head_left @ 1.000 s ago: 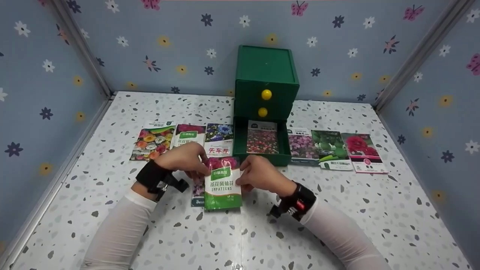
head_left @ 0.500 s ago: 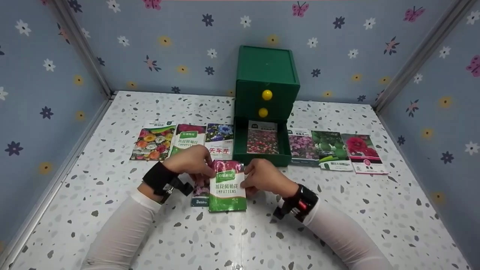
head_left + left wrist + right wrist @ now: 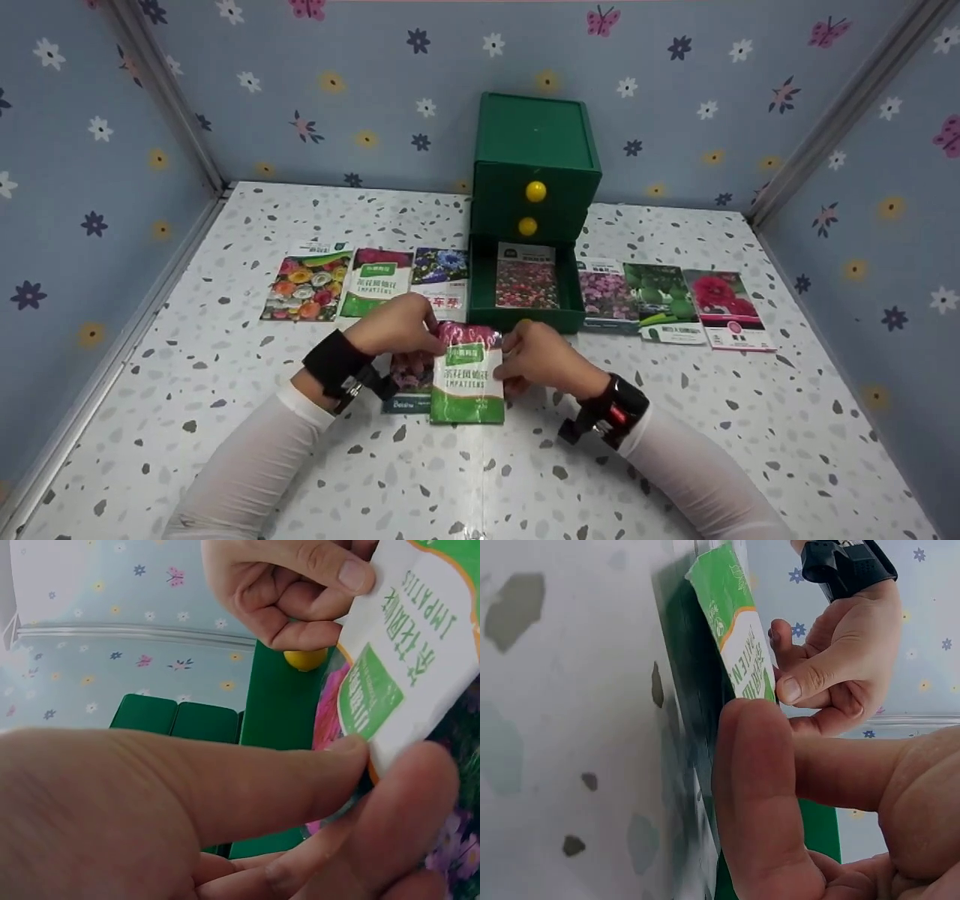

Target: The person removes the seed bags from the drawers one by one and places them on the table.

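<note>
A green, white and pink impatiens seed packet (image 3: 466, 382) is held between both hands just above the table, in front of the drawer box. My left hand (image 3: 400, 328) pinches its left edge between thumb and fingers, as the left wrist view also shows. On the opposite edge, the thumb and fingers of my right hand (image 3: 546, 358) pinch it. Partly hidden beneath my left hand and the held packet lies a seed packet with purple flowers (image 3: 411, 385). Behind them, the bottom drawer (image 3: 484, 318) of the green drawer box (image 3: 536, 135) is pulled out, with a red-flower packet (image 3: 526, 277) inside.
Left of the drawer lie a mixed-flower packet (image 3: 306, 289), another impatiens packet (image 3: 377, 279) and a blue-flower packet (image 3: 442, 270). To its right are a pink-flower packet (image 3: 607, 292), a green-fruit packet (image 3: 662, 300) and a red-blossom packet (image 3: 727, 307). Patterned walls enclose the table.
Both hands have moved slightly right together with the impatiens packet. More of the purple-flower packet beneath now shows. The drawer box and the rows of packets look unmoved.
</note>
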Motion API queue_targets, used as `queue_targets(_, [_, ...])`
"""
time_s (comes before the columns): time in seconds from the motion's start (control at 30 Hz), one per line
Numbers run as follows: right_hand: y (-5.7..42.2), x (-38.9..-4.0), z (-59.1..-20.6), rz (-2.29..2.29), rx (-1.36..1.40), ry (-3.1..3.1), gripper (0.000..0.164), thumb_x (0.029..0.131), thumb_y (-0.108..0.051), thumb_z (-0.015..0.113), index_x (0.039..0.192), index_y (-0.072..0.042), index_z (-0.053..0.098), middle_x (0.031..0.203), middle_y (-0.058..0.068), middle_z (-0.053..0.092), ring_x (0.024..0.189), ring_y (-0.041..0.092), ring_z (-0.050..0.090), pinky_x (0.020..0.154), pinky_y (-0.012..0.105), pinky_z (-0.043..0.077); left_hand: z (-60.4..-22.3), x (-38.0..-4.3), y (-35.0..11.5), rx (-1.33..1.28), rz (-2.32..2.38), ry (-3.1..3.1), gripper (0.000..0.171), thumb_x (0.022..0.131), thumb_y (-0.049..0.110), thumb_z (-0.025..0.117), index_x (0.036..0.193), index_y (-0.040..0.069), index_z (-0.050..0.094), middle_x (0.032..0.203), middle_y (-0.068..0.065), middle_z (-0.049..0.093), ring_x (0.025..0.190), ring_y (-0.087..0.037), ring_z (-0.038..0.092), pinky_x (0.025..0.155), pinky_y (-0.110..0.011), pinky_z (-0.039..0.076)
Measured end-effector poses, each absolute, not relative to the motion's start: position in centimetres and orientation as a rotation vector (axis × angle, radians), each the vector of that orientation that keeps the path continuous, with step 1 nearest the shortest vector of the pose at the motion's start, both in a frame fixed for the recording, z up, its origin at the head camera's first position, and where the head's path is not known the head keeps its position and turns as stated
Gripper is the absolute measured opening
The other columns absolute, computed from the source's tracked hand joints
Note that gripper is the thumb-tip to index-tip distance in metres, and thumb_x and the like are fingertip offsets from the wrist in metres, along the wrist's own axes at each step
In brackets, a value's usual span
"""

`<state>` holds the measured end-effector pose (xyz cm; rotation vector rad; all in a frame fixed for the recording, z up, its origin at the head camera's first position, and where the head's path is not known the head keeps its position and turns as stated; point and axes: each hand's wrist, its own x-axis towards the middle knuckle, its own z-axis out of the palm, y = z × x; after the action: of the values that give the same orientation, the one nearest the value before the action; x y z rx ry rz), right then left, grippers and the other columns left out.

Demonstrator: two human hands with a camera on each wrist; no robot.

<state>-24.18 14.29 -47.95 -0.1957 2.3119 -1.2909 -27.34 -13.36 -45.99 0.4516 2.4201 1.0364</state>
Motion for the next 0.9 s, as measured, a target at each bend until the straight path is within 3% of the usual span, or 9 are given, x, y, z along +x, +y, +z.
queue_targets(0.3, [15.7, -23.6, -48.3, -1.259, -0.252, 2.331, 0.026, 0.091, -0.003, 0.089, 0.09, -0.005, 0.063, 0.08, 0.013, 0.078, 0.07, 0.027, 0.081, 0.063, 0.038, 0.066, -46.5, -26.7, -12.2, 0.51, 1.046, 2.48, 0.023, 0.094, 0.015, 0.087, 0.075, 0.004, 0.078, 0.063, -0.007, 0.074, 0.053, -0.022, 0.072, 0.053, -0.035, 0.059])
queue_targets(0.53, [17.0, -23.5, -48.6, -1.346, -0.235, 2.269, 0.023, 0.091, 0.0, 0.088, 0.094, -0.001, 0.065, 0.085, 0.016, 0.079, 0.074, 0.03, 0.082, 0.065, 0.041, 0.067, -47.3, -26.8, -11.0, 0.534, 1.051, 2.568, 0.02, 0.091, 0.018, 0.09, 0.076, 0.009, 0.08, 0.062, -0.003, 0.072, 0.05, -0.016, 0.067, 0.058, -0.033, 0.056])
queue_targets(0.7, [17.8, -23.7, -48.7, -1.394, -0.192, 2.214, 0.032, 0.092, 0.002, 0.087, 0.085, -0.005, 0.057, 0.08, 0.013, 0.073, 0.075, 0.031, 0.082, 0.066, 0.041, 0.068, -47.6, -26.9, -10.3, 0.509, 1.061, 2.591, 0.021, 0.089, 0.02, 0.091, 0.076, 0.011, 0.079, 0.064, -0.002, 0.071, 0.05, -0.014, 0.063, 0.056, -0.032, 0.053])
queue_targets(0.9, [18.3, -24.4, -48.6, -1.38, -0.155, 2.187, 0.027, 0.091, 0.003, 0.087, 0.084, -0.006, 0.063, 0.079, 0.012, 0.071, 0.071, 0.029, 0.081, 0.066, 0.039, 0.067, -48.0, -27.0, -9.9, 0.46, 1.068, 2.638, 0.023, 0.087, 0.025, 0.093, 0.082, 0.009, 0.077, 0.074, 0.0, 0.071, 0.058, -0.017, 0.063, 0.059, -0.034, 0.051])
